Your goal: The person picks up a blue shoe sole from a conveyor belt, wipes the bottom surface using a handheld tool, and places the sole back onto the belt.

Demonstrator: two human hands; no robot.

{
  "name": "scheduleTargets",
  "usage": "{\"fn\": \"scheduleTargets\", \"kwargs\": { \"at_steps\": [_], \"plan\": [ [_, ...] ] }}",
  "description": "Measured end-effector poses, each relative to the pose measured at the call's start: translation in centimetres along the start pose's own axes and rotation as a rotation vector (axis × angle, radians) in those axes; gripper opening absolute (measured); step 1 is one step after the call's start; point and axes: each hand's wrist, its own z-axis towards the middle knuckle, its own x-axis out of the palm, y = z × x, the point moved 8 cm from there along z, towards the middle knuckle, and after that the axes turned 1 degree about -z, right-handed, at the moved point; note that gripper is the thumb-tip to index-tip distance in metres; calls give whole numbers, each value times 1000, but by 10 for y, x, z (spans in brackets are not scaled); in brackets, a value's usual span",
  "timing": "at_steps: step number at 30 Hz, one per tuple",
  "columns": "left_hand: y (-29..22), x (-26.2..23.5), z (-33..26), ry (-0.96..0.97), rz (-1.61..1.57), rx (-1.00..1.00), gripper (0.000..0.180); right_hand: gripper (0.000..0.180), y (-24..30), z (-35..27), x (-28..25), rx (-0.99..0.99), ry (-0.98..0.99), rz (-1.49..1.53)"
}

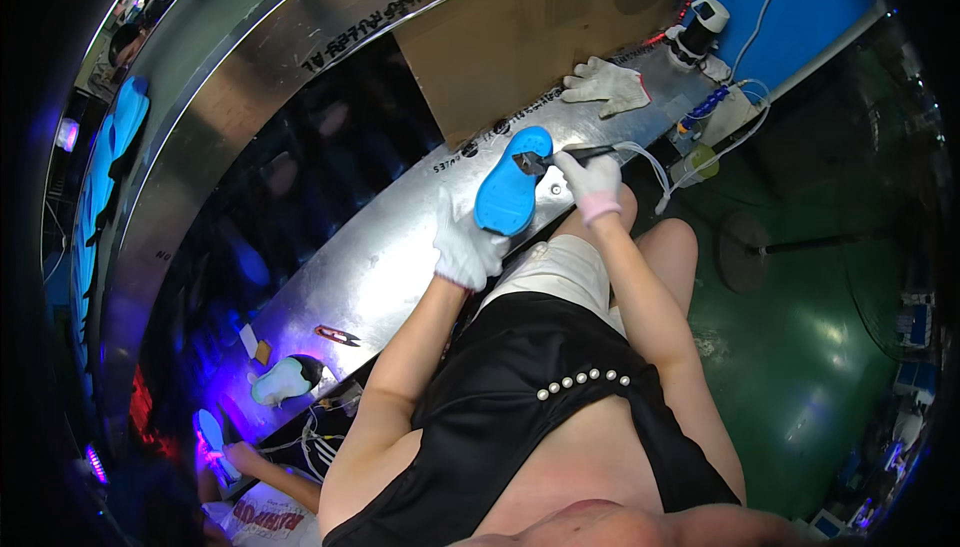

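A bright blue shoe sole is held tilted above the metal bench. My left hand, in a white glove, grips its lower end, with the thumb and fingers at the edge. My right hand, in a white glove with a pink cuff, closes around a slim black-handled tool. The tool's dark, wide head meets the sole's right edge near its upper end; whether it touches is hard to tell. A pale tube or cord runs off behind the tool's handle.
On the bench lie a spare white glove, red-handled thread snips and a pale shoe sole. A cardboard sheet stands along the far side. Tubing and a white-and-black device are at the far right. A co-worker's hand holds another sole at lower left.
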Motion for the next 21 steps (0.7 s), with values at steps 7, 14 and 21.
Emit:
{"fn": "scheduleTargets", "kwargs": {
  "at_steps": [7,14,21],
  "plan": [
    [5,-12,38,-402,25,204,76,21,42,-39,43,-354,75,-459],
    [40,79,20,-117,-82,66,72,9,117,-68,-28,-751,-78,-295],
    [38,95,17,42,-225,215,88,21,137,-88,-29,-504,62,165]
  ]
}}
